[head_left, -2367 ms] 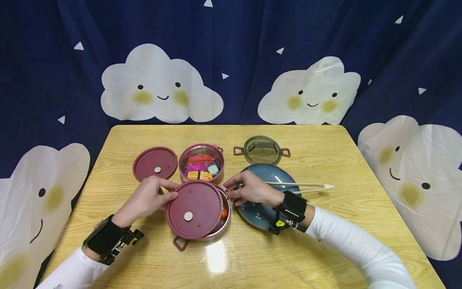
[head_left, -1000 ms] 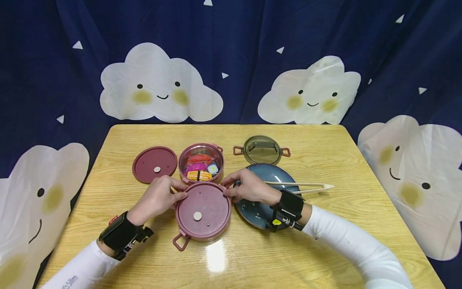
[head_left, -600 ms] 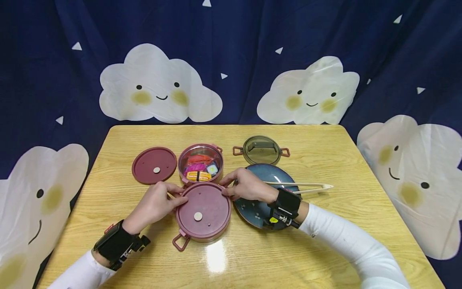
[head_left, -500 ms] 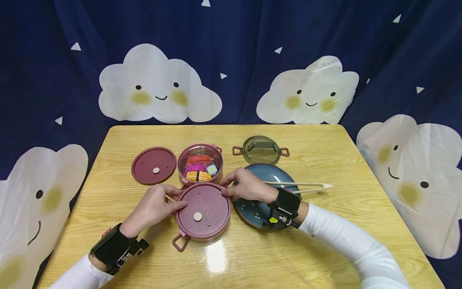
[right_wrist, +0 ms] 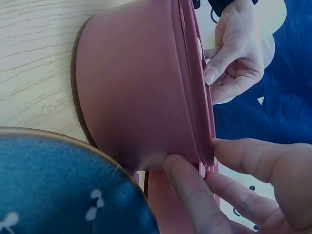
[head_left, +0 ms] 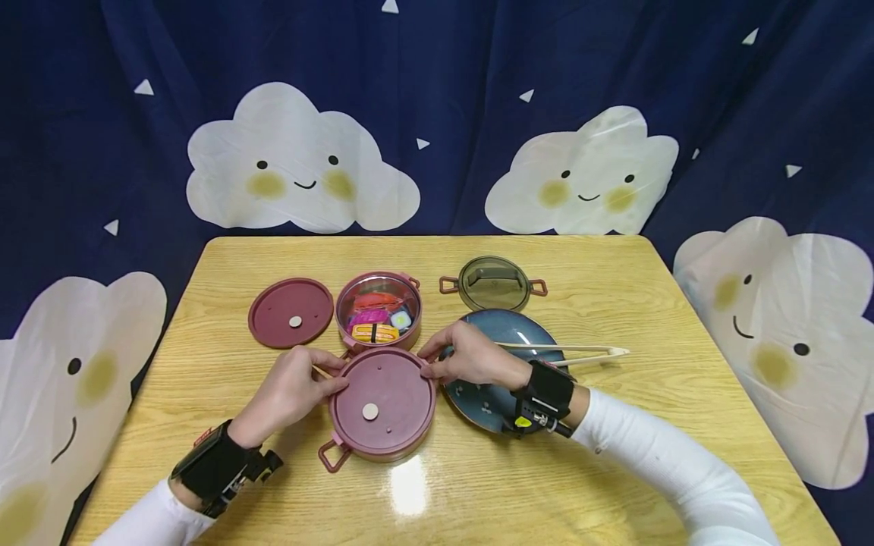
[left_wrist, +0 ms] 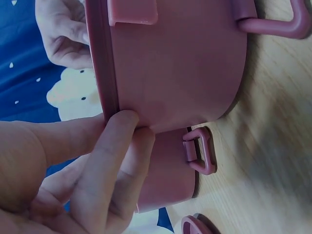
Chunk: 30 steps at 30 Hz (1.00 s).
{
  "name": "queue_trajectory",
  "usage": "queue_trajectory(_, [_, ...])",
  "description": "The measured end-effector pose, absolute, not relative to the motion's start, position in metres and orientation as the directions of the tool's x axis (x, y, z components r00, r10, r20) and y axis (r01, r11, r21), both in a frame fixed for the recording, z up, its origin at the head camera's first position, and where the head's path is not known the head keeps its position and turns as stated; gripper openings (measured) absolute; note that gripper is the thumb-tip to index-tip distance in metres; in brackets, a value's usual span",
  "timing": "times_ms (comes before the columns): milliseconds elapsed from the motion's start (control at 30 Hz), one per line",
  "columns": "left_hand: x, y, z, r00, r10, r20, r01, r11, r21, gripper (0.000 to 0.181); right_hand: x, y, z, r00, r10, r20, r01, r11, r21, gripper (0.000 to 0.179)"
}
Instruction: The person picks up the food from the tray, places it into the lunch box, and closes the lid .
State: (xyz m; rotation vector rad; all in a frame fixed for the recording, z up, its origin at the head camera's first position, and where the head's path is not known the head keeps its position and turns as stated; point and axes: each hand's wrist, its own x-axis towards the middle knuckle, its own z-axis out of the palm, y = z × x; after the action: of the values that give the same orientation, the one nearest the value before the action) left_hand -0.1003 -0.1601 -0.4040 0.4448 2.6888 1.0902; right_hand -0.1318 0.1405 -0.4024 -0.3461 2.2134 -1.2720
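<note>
A dark pink lid (head_left: 403,398) with a small cream dot lies over a round toy pot (right_wrist: 129,85), its inside hidden. My left hand (head_left: 290,390) pinches the lid's rim at the far left, thumb on top and fingers (left_wrist: 100,165) against the pot wall below. Across from it my right hand (head_left: 474,356) pinches the rim at the far right, one finger (right_wrist: 183,178) on the pot's side. One pot handle (head_left: 334,456) points toward the near left. Just behind stands a second, uncovered pot (head_left: 344,334) holding toy food, including an orange-yellow piece with a black band (head_left: 375,333).
Another dark pink lid (head_left: 276,307) lies flat at the left. A blue plate (head_left: 478,402) sits right beside the covered pot, under my right wrist, with pale tongs (head_left: 594,350) across it. Behind the plate is a see-through brown lidded piece (head_left: 495,292) with two handles.
The lid, earlier off to the left with the pot's inside showing, has moved right and now covers the pot. In the last half second pot and lid have shifted slightly left.
</note>
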Motion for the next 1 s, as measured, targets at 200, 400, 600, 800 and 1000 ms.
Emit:
queue_trajectory(200, [-0.107,-0.157,-0.402,-0.934,0.347,-0.090,0.195,0.702,0.684,0.014,-0.127,0.143,-0.403,-0.808,-0.492,-0.325,0.037,0.508,-0.860,0.019])
queue_trajectory(400, [-0.112,-0.154,-0.401,-0.936,0.337,-0.102,0.189,0.726,0.662,0.015,-0.120,0.145,-0.402,-0.799,-0.512,-0.314,0.013,0.507,-0.862,0.018])
queue_trajectory(600, [-0.117,-0.151,-0.400,-0.932,0.350,-0.097,0.209,0.736,0.644,0.012,-0.116,0.147,-0.403,-0.807,-0.505,-0.305,-0.005,0.522,-0.853,0.016])
queue_trajectory(800, [-0.121,-0.147,-0.401,-0.921,0.387,-0.035,0.287,0.739,0.609,0.010,-0.112,0.150,-0.404,-0.812,-0.500,-0.301,-0.010,0.527,-0.850,0.017])
queue_trajectory(1000, [-0.124,-0.144,-0.402,-0.921,0.389,0.005,0.316,0.741,0.592,0.007,-0.108,0.150,-0.405,-0.806,-0.501,-0.315,0.004,0.527,-0.850,0.015])
